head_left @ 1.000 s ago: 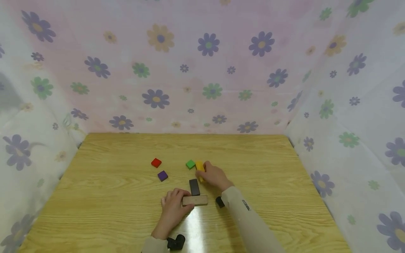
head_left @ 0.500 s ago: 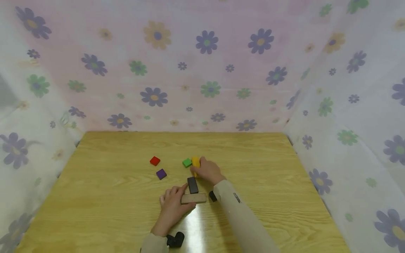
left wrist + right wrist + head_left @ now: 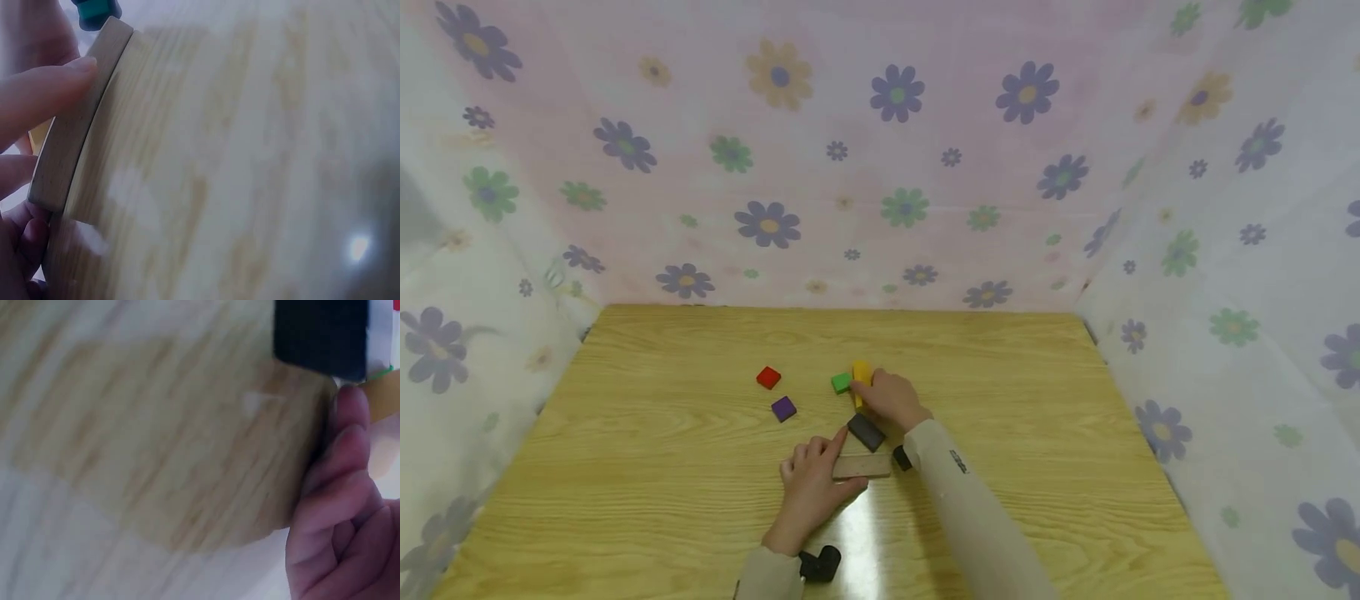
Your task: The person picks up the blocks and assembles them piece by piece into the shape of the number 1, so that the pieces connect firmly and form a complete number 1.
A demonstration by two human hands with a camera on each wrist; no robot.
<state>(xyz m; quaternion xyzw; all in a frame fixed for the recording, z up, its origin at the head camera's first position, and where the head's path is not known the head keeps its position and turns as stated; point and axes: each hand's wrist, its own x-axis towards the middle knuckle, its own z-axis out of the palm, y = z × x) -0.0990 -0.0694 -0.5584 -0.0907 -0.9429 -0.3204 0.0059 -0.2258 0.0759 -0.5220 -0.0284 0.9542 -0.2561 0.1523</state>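
Observation:
My left hand (image 3: 811,481) holds a plain wooden block (image 3: 862,467), its thumb along the near side and its index finger reaching to the corner of a black block (image 3: 867,432). In the left wrist view the thumb presses on the long side of that wooden block (image 3: 78,125). Farther from me, my right hand (image 3: 897,398) grips a long yellow block (image 3: 861,372), with the thumb on its left side. The black block lies slantwise between the wooden and yellow blocks. A green block (image 3: 841,383) sits right beside the yellow one.
To the left lie a red block (image 3: 768,377) and a purple block (image 3: 784,408) on the wood-grain table (image 3: 685,467). Flower-patterned cloth (image 3: 850,183) hangs behind the table and along both sides. A black device (image 3: 827,564) is at my left wrist.
The black block has turned from nearly upright in view to a slant, its near end swinging right, away from the wooden block. My left index finger has straightened toward it. My right hand keeps the yellow block.

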